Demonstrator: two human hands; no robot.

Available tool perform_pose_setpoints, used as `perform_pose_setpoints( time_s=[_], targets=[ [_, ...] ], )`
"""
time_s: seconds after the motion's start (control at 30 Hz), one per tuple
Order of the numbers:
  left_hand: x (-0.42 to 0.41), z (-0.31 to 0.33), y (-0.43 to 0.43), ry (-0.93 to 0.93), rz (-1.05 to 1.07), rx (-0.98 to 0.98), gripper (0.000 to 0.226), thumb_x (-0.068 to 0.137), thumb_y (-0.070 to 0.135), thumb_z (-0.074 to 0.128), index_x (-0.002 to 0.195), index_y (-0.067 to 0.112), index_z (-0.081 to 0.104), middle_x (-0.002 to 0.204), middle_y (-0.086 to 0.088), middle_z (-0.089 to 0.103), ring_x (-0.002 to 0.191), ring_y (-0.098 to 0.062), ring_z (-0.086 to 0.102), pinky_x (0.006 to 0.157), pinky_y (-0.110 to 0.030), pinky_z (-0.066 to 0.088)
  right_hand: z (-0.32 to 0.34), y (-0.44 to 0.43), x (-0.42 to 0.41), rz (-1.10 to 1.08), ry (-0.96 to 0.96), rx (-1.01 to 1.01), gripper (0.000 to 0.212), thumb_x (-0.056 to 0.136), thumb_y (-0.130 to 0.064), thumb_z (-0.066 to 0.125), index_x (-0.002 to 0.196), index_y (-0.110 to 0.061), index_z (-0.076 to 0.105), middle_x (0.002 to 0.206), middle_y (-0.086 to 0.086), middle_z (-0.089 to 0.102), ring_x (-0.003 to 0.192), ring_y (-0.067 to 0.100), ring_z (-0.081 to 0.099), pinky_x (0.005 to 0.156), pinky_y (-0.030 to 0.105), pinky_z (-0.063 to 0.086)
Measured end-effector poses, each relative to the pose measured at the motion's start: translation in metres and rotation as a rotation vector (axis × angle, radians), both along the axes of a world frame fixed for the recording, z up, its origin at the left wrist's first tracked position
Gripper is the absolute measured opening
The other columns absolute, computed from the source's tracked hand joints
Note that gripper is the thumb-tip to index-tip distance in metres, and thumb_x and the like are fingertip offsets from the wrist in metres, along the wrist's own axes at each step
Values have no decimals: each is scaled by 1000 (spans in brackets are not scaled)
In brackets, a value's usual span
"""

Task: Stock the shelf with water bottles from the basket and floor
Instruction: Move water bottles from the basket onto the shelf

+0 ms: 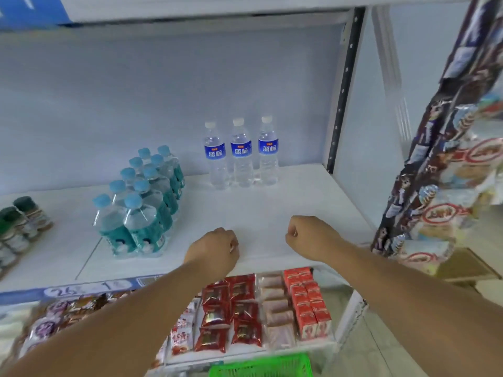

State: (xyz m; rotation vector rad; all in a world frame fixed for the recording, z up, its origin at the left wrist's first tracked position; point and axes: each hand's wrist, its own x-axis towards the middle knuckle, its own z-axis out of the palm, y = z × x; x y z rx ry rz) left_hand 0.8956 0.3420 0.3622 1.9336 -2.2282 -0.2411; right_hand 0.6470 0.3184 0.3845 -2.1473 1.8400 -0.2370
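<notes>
Three bottles (241, 152) shelved, my left hand (215, 248) and right hand (310, 236) curl their fingers on nothing; next I'd reach for the basket (261, 367).

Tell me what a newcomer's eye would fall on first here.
The left hand and right hand hover curled and empty over the front of the white shelf. Behind them, three blue-labelled water bottles stand in a row at the back, with a wrapped pack of teal-labelled bottles to their left.
</notes>
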Motion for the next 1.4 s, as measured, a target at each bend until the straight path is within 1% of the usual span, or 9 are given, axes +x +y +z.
perform_pose_setpoints(
  time_s=[0.17,0.4,0.53,0.67,0.73,0.83,1.07,1.17,1.4],
  targets=[
    [22,-16,58,92,-77,45,25,97,39,51,117,30,64,117,6,60,107,-16,59,93,-39,54,-19,65,7,-25,42,49,14,96,-33,57,98,-21,63,100,0,68,92,23,64,83,38,55],
    [44,-35,114,38,-94,168,22,97,39,52,113,31,65,113,9,62,97,-14,62,85,-39,58,-43,136,24,34,173,93,11,92,-35,55,94,-28,63,93,-6,65,87,19,63,74,34,52],
    [48,-45,136,16,-85,256,19,95,37,54,109,32,67,111,8,66,96,-15,63,87,-35,56,-52,155,34,61,196,145,22,95,-32,49,76,-27,60,73,-11,57,78,19,58,60,27,39],
    [46,-65,155,20,-69,353,13,95,32,54,99,31,66,102,10,68,90,-17,66,82,-40,60,-66,165,37,116,188,221,21,99,-38,50,97,-21,62,92,1,66,88,26,64,80,34,53],
    [42,-76,161,8,-71,384,13,95,31,53,94,30,65,100,9,70,85,-16,67,79,-40,60,-79,171,32,139,175,206,20,100,-38,50,96,-21,59,83,-3,61,79,23,60,70,27,48],
    [33,-94,165,-30,-72,419,25,96,30,50,96,18,72,99,-3,74,87,-21,70,80,-41,60,-98,178,27,182,230,173,22,99,-28,50,90,-19,68,68,-11,51,65,12,48,52,22,26],
    [18,-149,167,-82,-105,542,26,98,34,48,105,19,69,108,-2,69,96,-22,65,87,-42,56,-158,178,0,104,192,324,13,94,-35,55,92,-24,62,86,-2,66,81,22,65,65,30,45],
    [16,-174,172,-91,-108,595,23,96,31,48,92,21,69,103,-3,71,92,-23,65,84,-42,58,-186,178,-4,71,209,385,15,93,-35,56,98,-23,62,93,-1,66,86,24,64,69,33,45],
    [8,-260,164,-108,-106,713,28,97,20,48,91,5,71,94,-10,69,86,-26,65,73,-35,52,-270,173,-2,72,197,468,17,93,-37,53,95,-24,63,94,-3,66,89,23,63,70,33,44]
  ],
)
